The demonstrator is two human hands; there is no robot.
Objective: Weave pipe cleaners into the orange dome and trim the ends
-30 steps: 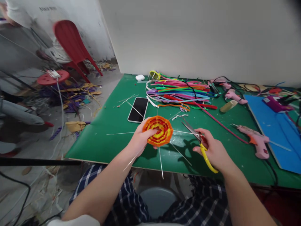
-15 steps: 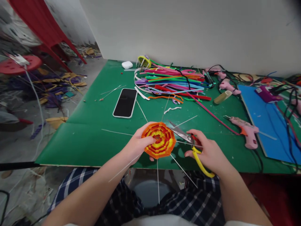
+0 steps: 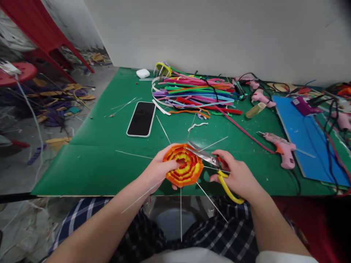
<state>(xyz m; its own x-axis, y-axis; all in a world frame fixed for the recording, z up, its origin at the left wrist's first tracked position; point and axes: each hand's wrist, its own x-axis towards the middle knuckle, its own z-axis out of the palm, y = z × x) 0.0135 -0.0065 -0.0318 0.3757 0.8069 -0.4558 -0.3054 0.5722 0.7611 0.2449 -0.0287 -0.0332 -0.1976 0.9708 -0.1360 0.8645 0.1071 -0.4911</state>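
Note:
My left hand (image 3: 160,166) grips an octagonal orange, red and yellow pipe-cleaner weave (image 3: 189,173), thumb on its face near the middle and fingers behind. Several thin pale wire spokes (image 3: 181,213) stick out from its edge all round. Scissors (image 3: 210,159) with yellow and red handles are held in my right hand (image 3: 237,173). Their parted blades lie at the weave's upper right rim, one blade overlapping its face. A spoke runs out just below the blades toward my right fingers. Both hands are over the front part of the green table.
A smartphone (image 3: 141,119) lies left of a bundle of coloured pipe cleaners (image 3: 197,93) on the green table (image 3: 90,164). A white case (image 3: 143,73) is at the back. Right of my hands are a pink glue gun (image 3: 283,148), a blue board (image 3: 307,146) and cables.
The scissors have moved left, so their blade tips now reach over the weave's upper edge. My left hand still grips the weave. The whole view has shifted slightly.

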